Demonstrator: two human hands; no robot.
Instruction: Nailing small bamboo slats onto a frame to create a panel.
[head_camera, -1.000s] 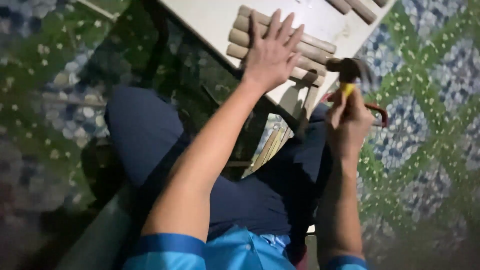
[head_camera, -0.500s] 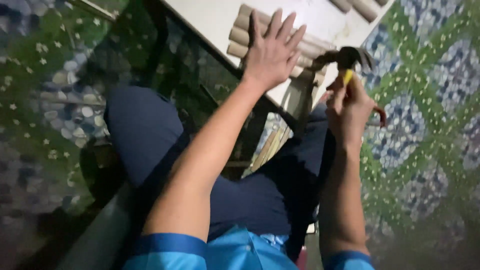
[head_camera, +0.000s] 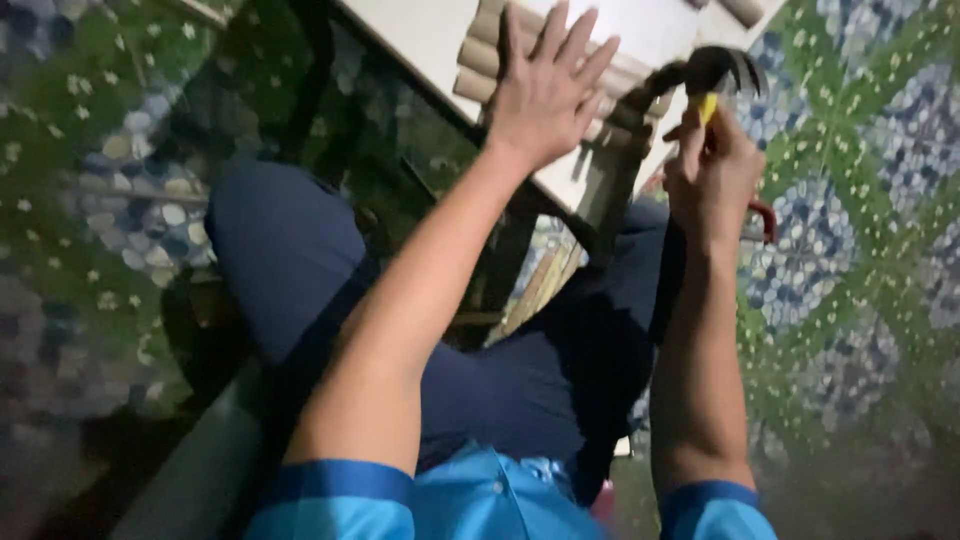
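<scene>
A pale board (head_camera: 440, 40) lies at the far edge, carrying a row of stiff, light-looking wooden dowels (head_camera: 478, 62) that would roll unless pinned. The left hand (head_camera: 545, 95) rests flat on them, fingers spread. Right of it, the right hand (head_camera: 715, 175) grips a top-heavy claw hammer (head_camera: 712, 72) by its yellow handle. No packages or labels show.

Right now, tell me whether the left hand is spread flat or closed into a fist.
Spread flat. The left hand lies palm-down with fingers fanned across the row of wooden dowels, while the right hand grips the hammer.
</scene>
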